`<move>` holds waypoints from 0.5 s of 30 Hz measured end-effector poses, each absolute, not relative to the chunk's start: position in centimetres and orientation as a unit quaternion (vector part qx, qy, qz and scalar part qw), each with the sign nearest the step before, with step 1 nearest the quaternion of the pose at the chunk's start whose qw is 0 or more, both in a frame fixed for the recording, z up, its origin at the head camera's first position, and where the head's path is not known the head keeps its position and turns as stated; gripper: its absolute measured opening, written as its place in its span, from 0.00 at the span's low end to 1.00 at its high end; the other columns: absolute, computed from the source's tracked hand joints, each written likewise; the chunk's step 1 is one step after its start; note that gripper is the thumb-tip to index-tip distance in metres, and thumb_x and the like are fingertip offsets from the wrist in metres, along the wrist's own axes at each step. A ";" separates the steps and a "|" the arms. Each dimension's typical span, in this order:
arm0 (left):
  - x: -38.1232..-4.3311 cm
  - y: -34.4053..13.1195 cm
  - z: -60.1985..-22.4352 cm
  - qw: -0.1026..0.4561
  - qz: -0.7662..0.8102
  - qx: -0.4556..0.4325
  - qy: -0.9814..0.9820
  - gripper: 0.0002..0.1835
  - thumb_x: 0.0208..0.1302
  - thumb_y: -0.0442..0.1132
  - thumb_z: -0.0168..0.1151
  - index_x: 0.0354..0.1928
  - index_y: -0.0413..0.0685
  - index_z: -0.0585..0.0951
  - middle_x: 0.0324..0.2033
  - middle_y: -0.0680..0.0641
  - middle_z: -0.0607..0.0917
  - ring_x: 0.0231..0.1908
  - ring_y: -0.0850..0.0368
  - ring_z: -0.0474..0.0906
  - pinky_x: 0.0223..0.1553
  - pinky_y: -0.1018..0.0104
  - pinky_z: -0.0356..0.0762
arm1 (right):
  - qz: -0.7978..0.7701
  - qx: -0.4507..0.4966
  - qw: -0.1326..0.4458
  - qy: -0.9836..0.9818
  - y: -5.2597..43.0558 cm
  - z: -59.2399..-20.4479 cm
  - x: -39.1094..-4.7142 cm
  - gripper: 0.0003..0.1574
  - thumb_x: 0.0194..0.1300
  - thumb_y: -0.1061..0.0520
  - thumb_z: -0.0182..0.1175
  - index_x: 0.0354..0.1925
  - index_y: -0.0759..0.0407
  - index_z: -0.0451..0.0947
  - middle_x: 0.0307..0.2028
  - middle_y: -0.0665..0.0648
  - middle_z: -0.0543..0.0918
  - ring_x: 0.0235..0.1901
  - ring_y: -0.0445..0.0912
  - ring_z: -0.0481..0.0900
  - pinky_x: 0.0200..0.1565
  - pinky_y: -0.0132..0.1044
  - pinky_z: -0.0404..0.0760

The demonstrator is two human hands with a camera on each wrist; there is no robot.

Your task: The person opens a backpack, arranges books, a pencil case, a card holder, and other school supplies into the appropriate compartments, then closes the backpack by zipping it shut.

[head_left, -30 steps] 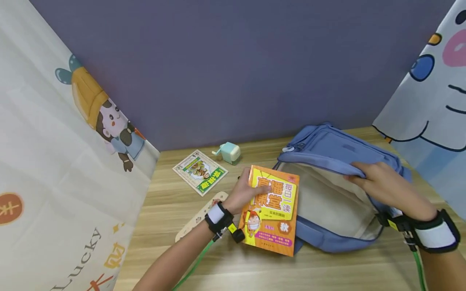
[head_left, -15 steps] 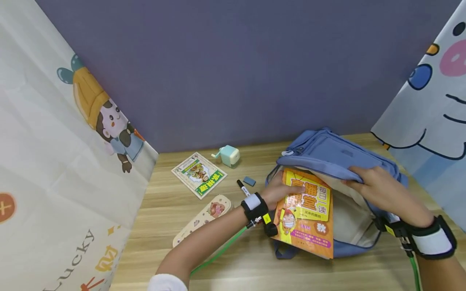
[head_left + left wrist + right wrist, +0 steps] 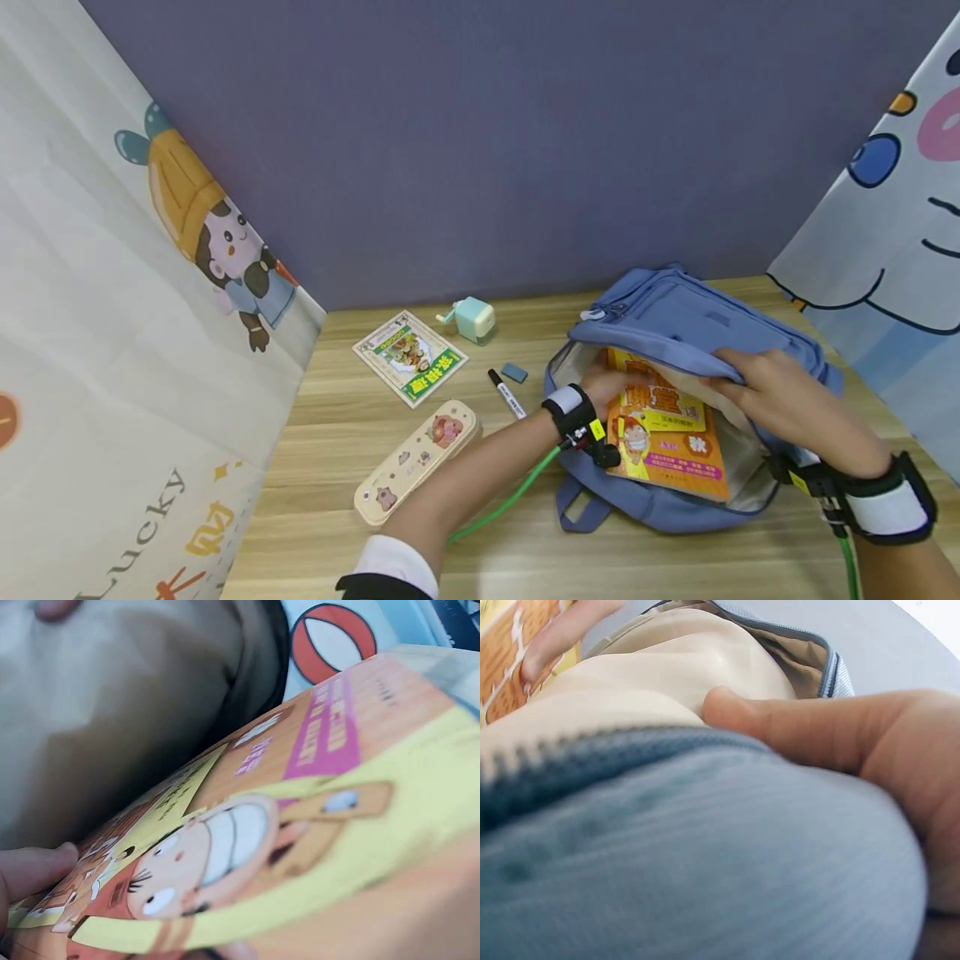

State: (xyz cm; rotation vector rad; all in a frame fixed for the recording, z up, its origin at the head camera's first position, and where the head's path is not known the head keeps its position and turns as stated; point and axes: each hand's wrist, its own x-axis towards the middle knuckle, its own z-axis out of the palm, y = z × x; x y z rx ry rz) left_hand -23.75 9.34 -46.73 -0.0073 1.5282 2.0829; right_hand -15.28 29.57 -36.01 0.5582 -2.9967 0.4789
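Observation:
A blue backpack (image 3: 705, 317) lies on the table with its beige-lined main opening gaping. My right hand (image 3: 787, 400) grips the upper edge of that opening; in the right wrist view the thumb (image 3: 780, 727) lies on the lining side of the zipper edge. An orange book (image 3: 667, 442) with a yellow panel and a cartoon figure is partly inside the backpack. My left hand (image 3: 603, 387) holds the book by its left side, thumb on the cover, as the left wrist view shows with the thumb (image 3: 37, 870). The fingers behind the book are hidden.
Left of the backpack lie a cream pencil case (image 3: 416, 458), a marker (image 3: 506, 393), a blue eraser (image 3: 514, 372) and a green-and-white booklet (image 3: 410, 357). A pencil sharpener (image 3: 475, 320) stands near the back wall. A backpack strap (image 3: 581, 508) lies at the front.
My left hand has moved right with the book, from beside the backpack into its opening. The marker, eraser and pencil case are more exposed. My right hand keeps its grip on the backpack edge.

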 end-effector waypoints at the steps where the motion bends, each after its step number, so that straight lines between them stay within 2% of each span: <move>1: -23.9 9.5 -46.8 0.276 0.774 -0.008 0.570 0.39 0.66 0.24 0.66 0.73 0.61 0.66 0.57 0.38 0.84 0.56 0.32 0.84 0.61 0.40 0.83 | 0.156 0.182 0.030 -0.970 29.5 -36.1 -15.3 0.12 0.78 0.60 0.62 0.52 0.69 0.82 0.25 0.47 0.77 0.19 0.35 0.66 0.26 0.33 0.64; 4: -24.3 9.9 -46.9 0.277 0.765 -0.007 0.582 0.33 0.68 0.27 0.63 0.70 0.55 0.65 0.58 0.36 0.84 0.54 0.37 0.85 0.64 0.45 0.82 | 0.158 0.184 0.035 -0.969 29.5 -36.3 -15.2 0.12 0.77 0.60 0.62 0.52 0.69 0.82 0.26 0.47 0.78 0.18 0.35 0.65 0.26 0.32 0.64; 6: -24.5 10.5 -47.1 0.268 0.755 -0.018 0.598 0.26 0.68 0.29 0.61 0.64 0.51 0.67 0.58 0.37 0.84 0.54 0.40 0.83 0.65 0.48 0.80 | 0.156 0.188 0.044 -0.969 29.5 -36.5 -15.2 0.11 0.76 0.61 0.64 0.51 0.69 0.82 0.26 0.48 0.79 0.19 0.35 0.65 0.26 0.32 0.65; 8: -24.5 11.4 -47.4 0.252 0.762 -0.036 0.596 0.22 0.66 0.29 0.60 0.62 0.42 0.71 0.58 0.37 0.83 0.54 0.41 0.82 0.67 0.49 0.79 | 0.154 0.191 0.050 -0.968 29.4 -36.7 -15.1 0.10 0.74 0.62 0.65 0.49 0.68 0.83 0.27 0.48 0.80 0.20 0.35 0.66 0.27 0.32 0.65; 9: -24.6 11.9 -47.6 0.245 0.767 -0.050 0.591 0.21 0.66 0.30 0.60 0.61 0.40 0.72 0.57 0.39 0.83 0.56 0.41 0.81 0.68 0.49 0.78 | 0.152 0.192 0.052 -0.968 29.4 -36.8 -15.1 0.09 0.74 0.62 0.66 0.48 0.67 0.83 0.27 0.48 0.80 0.20 0.36 0.67 0.27 0.32 0.66; 13: -25.8 14.2 -49.5 0.238 0.797 -0.097 0.547 0.16 0.69 0.30 0.58 0.57 0.37 0.78 0.57 0.40 0.83 0.61 0.40 0.79 0.71 0.45 0.73 | 0.147 0.192 0.051 -0.969 29.3 -37.0 -14.9 0.06 0.73 0.62 0.66 0.46 0.64 0.83 0.28 0.49 0.80 0.24 0.38 0.69 0.29 0.34 0.68; 15: -27.0 15.5 -51.5 0.217 0.801 -0.108 0.547 0.13 0.72 0.31 0.59 0.56 0.41 0.79 0.53 0.46 0.81 0.58 0.46 0.78 0.69 0.48 0.74 | 0.148 0.190 0.048 -0.969 29.2 -37.1 -14.7 0.06 0.74 0.62 0.66 0.45 0.64 0.82 0.28 0.49 0.80 0.23 0.38 0.70 0.29 0.34 0.68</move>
